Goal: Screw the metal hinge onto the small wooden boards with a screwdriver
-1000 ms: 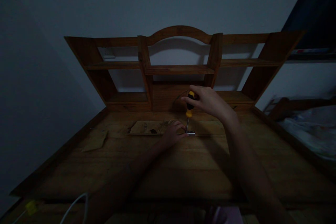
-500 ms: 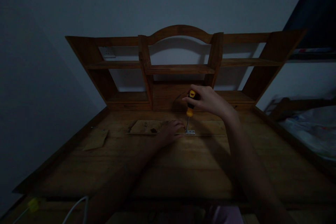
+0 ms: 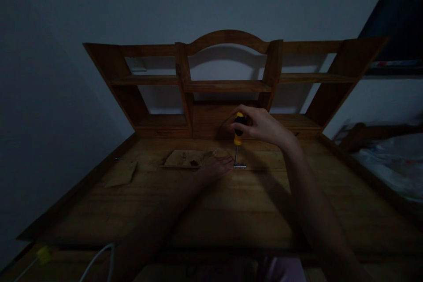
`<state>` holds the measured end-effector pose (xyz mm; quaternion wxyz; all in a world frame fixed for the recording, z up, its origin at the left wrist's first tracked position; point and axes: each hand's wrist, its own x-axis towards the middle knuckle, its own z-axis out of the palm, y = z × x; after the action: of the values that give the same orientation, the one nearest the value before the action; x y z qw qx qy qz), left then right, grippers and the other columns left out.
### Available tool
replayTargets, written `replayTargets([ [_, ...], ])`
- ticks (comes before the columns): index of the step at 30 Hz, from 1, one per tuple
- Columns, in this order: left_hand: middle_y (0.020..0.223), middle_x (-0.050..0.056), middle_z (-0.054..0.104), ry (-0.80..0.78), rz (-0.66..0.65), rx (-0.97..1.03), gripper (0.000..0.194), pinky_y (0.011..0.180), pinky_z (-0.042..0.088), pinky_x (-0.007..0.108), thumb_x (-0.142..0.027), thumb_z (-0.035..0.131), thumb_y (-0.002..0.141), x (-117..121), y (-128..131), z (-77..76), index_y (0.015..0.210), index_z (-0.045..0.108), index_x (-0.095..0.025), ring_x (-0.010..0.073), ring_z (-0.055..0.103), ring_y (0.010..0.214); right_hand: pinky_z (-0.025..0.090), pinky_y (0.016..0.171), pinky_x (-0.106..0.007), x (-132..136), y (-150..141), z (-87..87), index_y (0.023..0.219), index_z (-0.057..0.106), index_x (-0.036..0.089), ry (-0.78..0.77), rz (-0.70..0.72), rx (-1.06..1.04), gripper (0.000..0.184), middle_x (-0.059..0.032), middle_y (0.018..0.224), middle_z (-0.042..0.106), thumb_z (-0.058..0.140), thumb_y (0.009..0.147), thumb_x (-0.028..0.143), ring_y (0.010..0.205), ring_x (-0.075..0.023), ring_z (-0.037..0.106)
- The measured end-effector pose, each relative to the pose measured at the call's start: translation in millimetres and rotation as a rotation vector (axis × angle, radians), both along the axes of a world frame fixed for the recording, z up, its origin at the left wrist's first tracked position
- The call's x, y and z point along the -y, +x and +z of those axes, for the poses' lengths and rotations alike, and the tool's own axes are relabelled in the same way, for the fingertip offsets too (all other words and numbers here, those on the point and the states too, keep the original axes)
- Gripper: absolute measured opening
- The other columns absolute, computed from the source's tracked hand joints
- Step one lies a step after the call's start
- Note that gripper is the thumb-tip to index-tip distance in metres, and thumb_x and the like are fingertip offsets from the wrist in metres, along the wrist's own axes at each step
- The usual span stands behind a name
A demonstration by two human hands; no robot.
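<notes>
My right hand (image 3: 256,124) is closed around the black and yellow handle of a screwdriver (image 3: 238,134). The screwdriver stands almost upright, its thin shaft running down to a small metal hinge (image 3: 240,166) on the wooden desk top. Where tip and hinge meet is too small and dark to make out. My left hand (image 3: 216,167) lies low on the wood, fingers stretched out to the left end of the hinge. Just left of that hand is a worn, light-brown strip (image 3: 185,158) with dark marks, set along the desk.
A wooden shelf unit (image 3: 228,86) rises at the back of the desk (image 3: 231,211). Toward the left lie a flat brown piece (image 3: 121,174) and a tiny shiny item (image 3: 118,158). A white cable (image 3: 95,259) crosses the lower left, near a yellow object (image 3: 44,254). The light is dim.
My left fingers, curled at the hinge before, now lie flatter and straighter beside it. The hinge appears to have tilted between frames. My right hand keeps the screwdriver at nearly the same place.
</notes>
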<state>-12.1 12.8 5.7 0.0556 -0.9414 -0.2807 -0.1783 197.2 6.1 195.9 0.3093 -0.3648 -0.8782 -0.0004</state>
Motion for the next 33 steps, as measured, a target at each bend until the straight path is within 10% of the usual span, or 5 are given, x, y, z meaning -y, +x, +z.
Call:
replayTargets([
  [5,0.133,0.012,0.061,0.023,0.007,-0.020,0.028,0.094,0.052,0.039,-0.027,0.047,0.098,0.9,-0.3,-0.5,0.121,0.062,-0.020,0.0231,0.063,0.116,0.041,0.070,-0.031,-2.0,-2.7,-3.2,0.098,0.059,0.021,0.054,-0.172,0.046,0.036,-0.0064,0.088,0.066,0.055,0.089,0.055,0.079,-0.0218,0.060],
  [11,0.131,0.011,0.063,0.005,-0.002,0.033,0.028,0.095,0.052,0.040,-0.025,0.048,0.097,2.1,0.0,1.8,0.118,0.065,-0.020,0.0232,0.064,0.115,0.044,0.080,-0.031,2.5,3.9,2.9,0.133,0.051,0.023,-0.043,0.020,0.011,0.044,-0.0060,0.113,0.065,0.055,0.089,0.027,0.088,-0.0200,0.062],
  [21,0.130,0.013,0.063,0.042,0.019,0.049,0.032,0.098,0.051,0.040,-0.026,0.049,0.097,-2.4,0.9,-4.9,0.126,0.060,-0.018,0.0233,0.062,0.118,0.047,0.086,-0.039,-7.0,-0.8,-5.0,0.122,0.054,0.021,0.018,-0.133,-0.004,0.043,-0.0111,0.112,0.064,0.057,0.089,0.049,0.099,-0.0273,0.061],
  [27,0.131,0.012,0.063,0.024,-0.003,0.044,0.031,0.097,0.053,0.040,-0.026,0.050,0.096,-5.0,-0.1,-7.6,0.124,0.062,-0.018,0.0231,0.063,0.116,0.038,0.105,-0.042,-9.8,3.8,-5.0,0.144,0.041,0.021,-0.001,0.023,-0.019,0.054,-0.0109,0.139,0.052,0.051,0.091,0.030,0.126,-0.0265,0.050],
  [33,0.132,0.011,0.063,0.008,-0.016,0.066,0.030,0.099,0.051,0.041,-0.024,0.049,0.097,-3.0,0.0,-5.9,0.122,0.063,-0.020,0.0231,0.062,0.119,0.046,0.086,-0.037,-7.8,-0.6,-5.2,0.120,0.059,0.020,0.048,-0.099,-0.012,0.037,-0.0097,0.109,0.066,0.056,0.091,0.043,0.097,-0.0256,0.062],
])
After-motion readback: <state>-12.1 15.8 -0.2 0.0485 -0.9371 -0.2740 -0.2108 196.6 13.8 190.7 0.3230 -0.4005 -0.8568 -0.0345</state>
